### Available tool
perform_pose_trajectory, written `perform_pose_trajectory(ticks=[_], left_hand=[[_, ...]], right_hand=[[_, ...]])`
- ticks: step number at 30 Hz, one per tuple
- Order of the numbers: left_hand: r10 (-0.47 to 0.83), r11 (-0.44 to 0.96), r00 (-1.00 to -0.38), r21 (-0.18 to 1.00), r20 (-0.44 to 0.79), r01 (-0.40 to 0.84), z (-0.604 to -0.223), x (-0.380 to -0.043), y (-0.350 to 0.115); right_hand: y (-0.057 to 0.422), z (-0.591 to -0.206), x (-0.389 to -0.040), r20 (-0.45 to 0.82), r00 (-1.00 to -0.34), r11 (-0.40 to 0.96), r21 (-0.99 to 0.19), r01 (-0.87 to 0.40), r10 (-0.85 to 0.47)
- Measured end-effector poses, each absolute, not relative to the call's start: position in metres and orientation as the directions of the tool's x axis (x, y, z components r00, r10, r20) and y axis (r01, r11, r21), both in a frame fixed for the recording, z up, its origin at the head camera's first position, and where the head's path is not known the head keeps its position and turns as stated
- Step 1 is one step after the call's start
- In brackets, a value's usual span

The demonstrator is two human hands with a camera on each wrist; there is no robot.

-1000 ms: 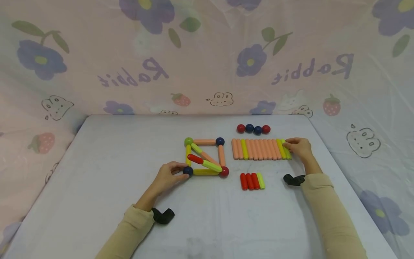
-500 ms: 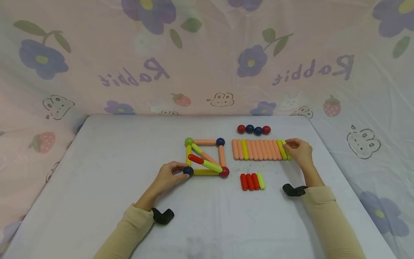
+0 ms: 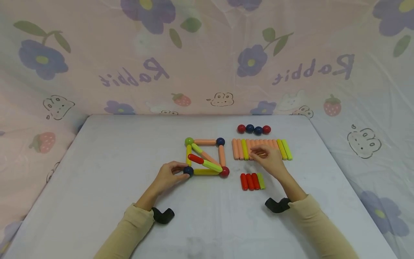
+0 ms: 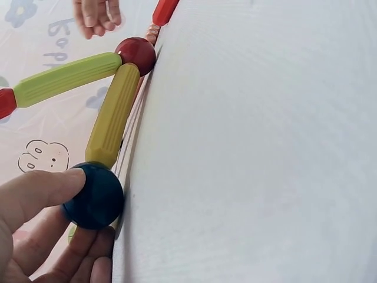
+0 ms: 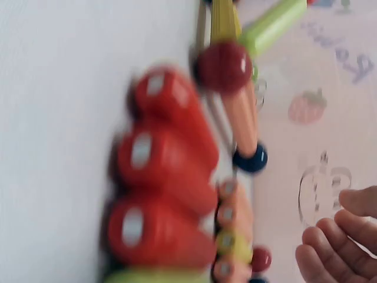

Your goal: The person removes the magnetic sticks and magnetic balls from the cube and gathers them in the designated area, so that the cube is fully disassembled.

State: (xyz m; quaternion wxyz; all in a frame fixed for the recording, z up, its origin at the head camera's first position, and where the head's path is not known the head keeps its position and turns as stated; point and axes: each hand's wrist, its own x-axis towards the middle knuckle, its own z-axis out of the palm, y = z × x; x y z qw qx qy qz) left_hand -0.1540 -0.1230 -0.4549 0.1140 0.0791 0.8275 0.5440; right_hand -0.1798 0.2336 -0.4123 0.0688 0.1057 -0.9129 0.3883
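Observation:
My left hand (image 3: pixel 169 175) pinches a dark blue ball (image 4: pixel 94 197) between thumb and fingers. This ball forms the near-left corner of a square frame of magnetic sticks and balls. A yellow stick (image 3: pixel 206 172) joins it to a red ball (image 3: pixel 224 172). From that red ball a lime stick (image 3: pixel 211 166) with a red stick (image 3: pixel 195 159) at its end leans up over the frame. My right hand (image 3: pixel 269 160), fingers loosely bent and holding nothing, hovers over the row of peach and yellow sticks (image 3: pixel 236 149), hiding part of it.
Behind the row lie red and blue balls (image 3: pixel 250 128) in a line. Nearer the front are several short red sticks (image 3: pixel 249 182) beside a lime one (image 3: pixel 261 181). A patterned cloth (image 3: pixel 200 64) hangs at the table's back edge.
My right hand has left the lime stick at the row's right end and moved left over the row's middle. The left hand keeps its place on the blue ball.

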Motion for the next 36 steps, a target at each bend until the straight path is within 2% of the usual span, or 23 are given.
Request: perform_pose_trajectory(ticks=[9,15,24,36], left_hand=[[0.247,0.403,-0.963,0.915,-0.109,-0.001,-0.457,-0.155,-0.122],[0.235,0.397,-0.964,0.918,-0.12,-0.018,-0.459,-0.156,-0.123],[0.24,0.396,-0.966,0.918,-0.094,0.009,-0.461,-0.156,-0.123],[0.24,0.38,-0.968,0.925,-0.074,0.023,-0.461,-0.156,-0.123]], right_hand=[[0.177,-0.405,-0.16,0.2,-0.919,0.537,-0.761,-0.363,-0.339],[0.141,-0.405,-0.155,0.281,-0.866,0.467,-0.751,-0.467,-0.415],[0.1,-0.411,-0.155,0.389,-0.83,0.473,-0.688,-0.55,-0.4],[0.088,-0.411,-0.159,0.365,-0.838,0.489,-0.687,-0.537,-0.406]])
